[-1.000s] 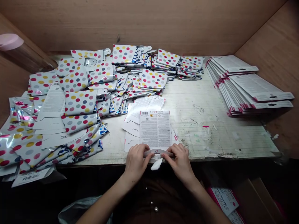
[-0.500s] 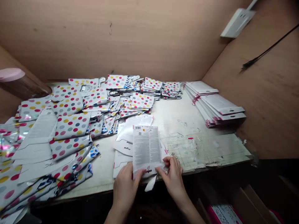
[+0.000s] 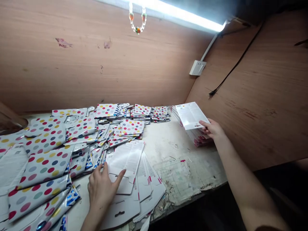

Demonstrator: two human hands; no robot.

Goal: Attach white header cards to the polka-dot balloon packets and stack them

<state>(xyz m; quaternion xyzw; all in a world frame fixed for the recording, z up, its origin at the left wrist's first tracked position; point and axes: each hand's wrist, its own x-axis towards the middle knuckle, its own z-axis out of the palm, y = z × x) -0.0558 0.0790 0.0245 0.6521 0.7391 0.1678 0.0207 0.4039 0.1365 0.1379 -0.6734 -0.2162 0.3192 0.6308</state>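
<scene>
My right hand [image 3: 211,129] grips a white printed card sleeve [image 3: 190,114] by its near edge, beside the slot with the hang hole. The sleeve is over a stack of similar sleeves with pink edges [image 3: 202,141] at the right of the table. My left hand [image 3: 103,186], thumb and fingers apart, is at the left side of a loose spread of white printed cards [image 3: 127,160]; whether it touches them I cannot tell. Dark hang holes and pink marks show on several of these cards.
Polka-dot foil packets [image 3: 45,163] lie heaped over the left and back of the table [image 3: 163,141]. Wooden panels enclose it. A black cable [image 3: 235,64] and a white socket [image 3: 198,68] are on the panels. Beads [image 3: 137,29] hang below a lit tube [image 3: 183,12].
The sleeve that both hands held at the front edge is gone from there, and my right hand holds one at the right stack. My left hand has let go. The view has tilted up.
</scene>
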